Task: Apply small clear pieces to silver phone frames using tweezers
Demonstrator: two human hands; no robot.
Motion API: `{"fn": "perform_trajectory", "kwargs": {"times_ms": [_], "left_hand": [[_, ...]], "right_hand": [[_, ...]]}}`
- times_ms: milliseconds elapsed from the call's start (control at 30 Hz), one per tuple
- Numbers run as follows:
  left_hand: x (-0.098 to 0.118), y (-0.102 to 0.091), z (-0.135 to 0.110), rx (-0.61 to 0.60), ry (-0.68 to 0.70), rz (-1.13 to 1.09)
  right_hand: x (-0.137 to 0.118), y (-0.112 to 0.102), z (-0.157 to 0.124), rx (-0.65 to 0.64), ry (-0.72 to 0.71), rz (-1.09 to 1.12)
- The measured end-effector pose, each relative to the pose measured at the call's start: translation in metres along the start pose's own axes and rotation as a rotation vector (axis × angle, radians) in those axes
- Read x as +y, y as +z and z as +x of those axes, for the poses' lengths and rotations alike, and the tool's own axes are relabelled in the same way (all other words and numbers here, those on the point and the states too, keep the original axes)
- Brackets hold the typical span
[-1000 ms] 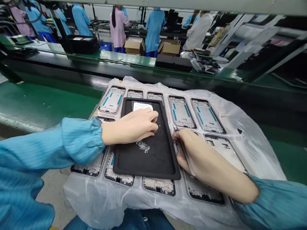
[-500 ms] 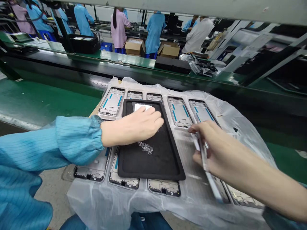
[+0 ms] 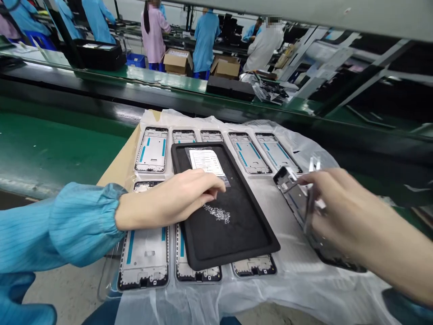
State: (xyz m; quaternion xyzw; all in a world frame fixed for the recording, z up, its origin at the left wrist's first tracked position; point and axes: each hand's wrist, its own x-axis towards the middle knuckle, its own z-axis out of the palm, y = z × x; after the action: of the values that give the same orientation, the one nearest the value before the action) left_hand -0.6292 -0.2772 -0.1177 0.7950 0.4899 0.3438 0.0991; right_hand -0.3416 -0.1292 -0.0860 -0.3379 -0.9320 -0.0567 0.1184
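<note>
My left hand (image 3: 182,194) hovers over a black tray (image 3: 250,234), its fingers curled together; anything between the fingertips is hidden. Just below them, a small heap of tiny silvery parts (image 3: 218,214) lies in the tray. A printed label in a clear bag (image 3: 207,161) rests at the tray's far end. On the right, my right hand (image 3: 341,207) is closed around the edge of a phone frame (image 3: 294,194), which sits tilted and partly hidden behind the fingers. Some blur and a bright shape above the fingers make details there unclear.
Several phone frames (image 3: 152,149) with blue strips lie in a plastic-covered holder (image 3: 270,198), some partly beneath the tray. Behind runs a dark conveyor edge (image 3: 111,106) along a green bench (image 3: 50,140). Co-workers (image 3: 206,40) and cardboard boxes (image 3: 177,61) are farther back.
My right hand has moved right and up, and the phone frame has turned from edge-on to show its inner face. My left hand has drawn nearer, uncovering the label.
</note>
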Motion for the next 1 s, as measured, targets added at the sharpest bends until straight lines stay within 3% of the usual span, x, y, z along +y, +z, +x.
{"fn": "perform_trajectory", "kwargs": {"times_ms": [167,300,400,467,567,667,733,867,1000], "left_hand": [[0.01,-0.002,-0.003,0.1,0.134,0.162],[0.012,0.001,-0.003,0.126,0.2,0.234],[0.013,0.001,-0.002,0.098,0.233,0.298],[0.015,-0.001,0.0,0.104,0.275,0.342],[0.018,-0.005,0.004,0.129,0.338,0.364],[0.02,-0.008,0.007,0.086,0.34,0.329],[0.02,-0.007,0.008,0.05,0.311,0.278],[0.017,0.0,0.014,0.026,0.289,0.167],[0.015,0.007,0.022,0.014,0.264,0.042]], "right_hand": [[0.023,-0.006,-0.009,-0.013,0.428,0.62],[0.039,0.009,-0.008,-0.258,0.452,0.731],[0.043,0.02,-0.014,-0.32,0.4,0.668],[0.039,0.023,-0.023,-0.208,0.294,0.554],[0.026,0.022,-0.037,-0.046,0.021,0.322],[0.009,0.021,-0.047,0.022,-0.236,0.078],[-0.005,0.023,-0.052,0.067,-0.334,-0.087],[-0.034,0.029,-0.065,0.103,-0.301,-0.314],[-0.051,0.02,-0.073,0.092,-0.312,-0.289]]}}
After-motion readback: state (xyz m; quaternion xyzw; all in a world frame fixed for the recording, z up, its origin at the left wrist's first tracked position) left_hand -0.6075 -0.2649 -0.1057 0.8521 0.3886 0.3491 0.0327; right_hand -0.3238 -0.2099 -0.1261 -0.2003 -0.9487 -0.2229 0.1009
